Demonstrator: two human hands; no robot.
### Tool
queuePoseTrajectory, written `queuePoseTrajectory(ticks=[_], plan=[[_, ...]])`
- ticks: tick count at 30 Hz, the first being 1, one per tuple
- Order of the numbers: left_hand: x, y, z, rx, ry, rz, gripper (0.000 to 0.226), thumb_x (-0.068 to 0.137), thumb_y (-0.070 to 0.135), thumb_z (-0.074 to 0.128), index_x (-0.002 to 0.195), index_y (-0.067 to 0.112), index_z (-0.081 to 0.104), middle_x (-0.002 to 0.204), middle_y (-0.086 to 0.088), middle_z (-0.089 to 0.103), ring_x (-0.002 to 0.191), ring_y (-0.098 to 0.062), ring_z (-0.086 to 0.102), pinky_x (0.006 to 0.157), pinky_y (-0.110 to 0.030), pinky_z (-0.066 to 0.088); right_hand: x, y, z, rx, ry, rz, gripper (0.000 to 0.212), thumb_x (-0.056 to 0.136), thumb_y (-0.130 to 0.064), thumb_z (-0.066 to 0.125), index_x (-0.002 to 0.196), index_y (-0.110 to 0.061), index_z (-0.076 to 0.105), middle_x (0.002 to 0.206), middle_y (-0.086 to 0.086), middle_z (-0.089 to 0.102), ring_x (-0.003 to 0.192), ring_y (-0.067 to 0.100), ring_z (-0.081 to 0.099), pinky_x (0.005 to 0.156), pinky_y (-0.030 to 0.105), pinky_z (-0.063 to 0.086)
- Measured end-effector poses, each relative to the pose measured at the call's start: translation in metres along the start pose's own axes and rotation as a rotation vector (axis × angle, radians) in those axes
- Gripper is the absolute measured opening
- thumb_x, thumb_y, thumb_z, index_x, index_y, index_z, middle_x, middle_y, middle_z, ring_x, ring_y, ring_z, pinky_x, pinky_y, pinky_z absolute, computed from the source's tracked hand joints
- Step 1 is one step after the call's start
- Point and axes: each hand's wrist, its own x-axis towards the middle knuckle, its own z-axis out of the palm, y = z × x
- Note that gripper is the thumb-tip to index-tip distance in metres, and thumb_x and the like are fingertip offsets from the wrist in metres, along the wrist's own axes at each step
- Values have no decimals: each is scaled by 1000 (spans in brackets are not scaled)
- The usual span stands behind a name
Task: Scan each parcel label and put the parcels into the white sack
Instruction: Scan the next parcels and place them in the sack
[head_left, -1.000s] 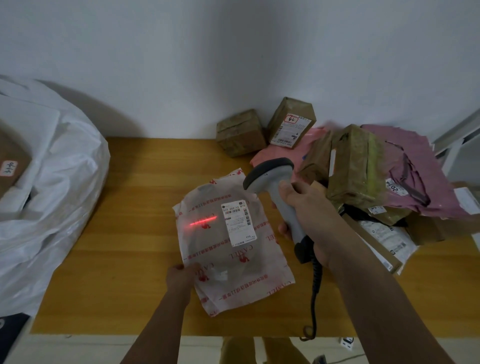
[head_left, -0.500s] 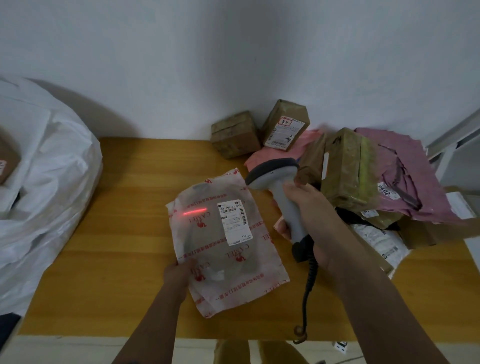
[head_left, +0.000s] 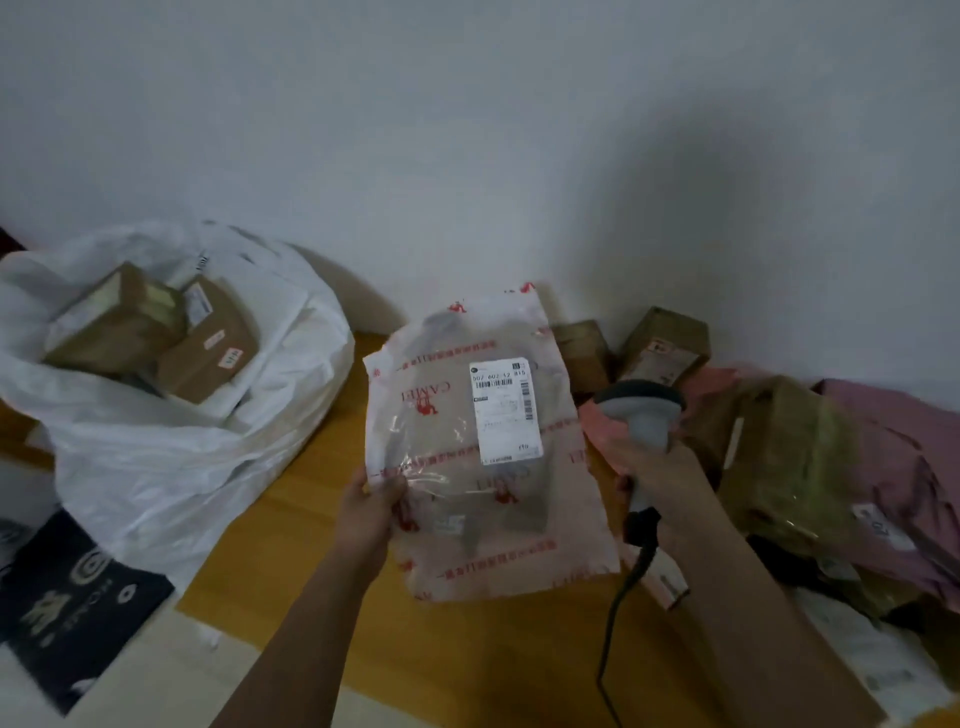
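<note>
Your left hand (head_left: 370, 512) pinches the clear parcel (head_left: 483, 441) up off the table (head_left: 467, 649), right hand (head_left: 657, 480) wraps the scanner (head_left: 641, 415), white sack (head_left: 171, 447) sitting left.

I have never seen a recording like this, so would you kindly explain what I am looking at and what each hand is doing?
There is no machine here: a person wears a camera on the head, looking forward and down at their own bare hands. The left hand grips a clear plastic parcel by its edge, lifted off the wooden table, its white label facing the camera. The right hand holds a grey barcode scanner with a cable hanging down. To the left stands the white sack, open, with brown boxes inside. To the right lies a pile of parcels, brown and pink.
</note>
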Motion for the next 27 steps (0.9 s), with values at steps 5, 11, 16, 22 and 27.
queuePoseTrajectory(ticks=[5,11,16,22,27], plan=[[-18,37,-10,-220,-63,55,70,79,31,80,137,5,50,130,-21,60,117,-41,59,94,-63,48,-17,-13,25,43,-203,-139,26,82,-24,76,97,-6,66,92,18,71,88,36,69,84,50,57],[-26,67,-22,-157,47,114,27,92,7,63,119,12,62,109,-11,72,95,-27,71,71,-40,60,-30,-30,61,101,-216,-287,26,81,-7,73,103,-14,63,93,10,72,84,27,71,70,37,59],[-13,98,-44,-188,179,214,20,94,3,60,110,14,64,104,-9,72,94,-25,70,76,-42,58,-30,-40,90,82,-191,-301,23,82,-6,72,101,-11,59,84,12,67,71,26,64,75,42,57],[33,137,-86,-245,322,229,18,94,6,62,108,18,65,103,-6,71,94,-24,69,79,-43,58,-30,-52,146,58,-177,-363,18,87,-9,70,81,-11,52,65,6,53,56,18,49,65,34,46],[78,177,-145,-218,403,215,14,94,9,61,108,14,64,105,-3,70,90,-19,68,74,-39,59,-35,-61,216,151,-147,-365,23,85,-4,71,103,-6,57,66,6,52,52,15,48,48,26,44]])
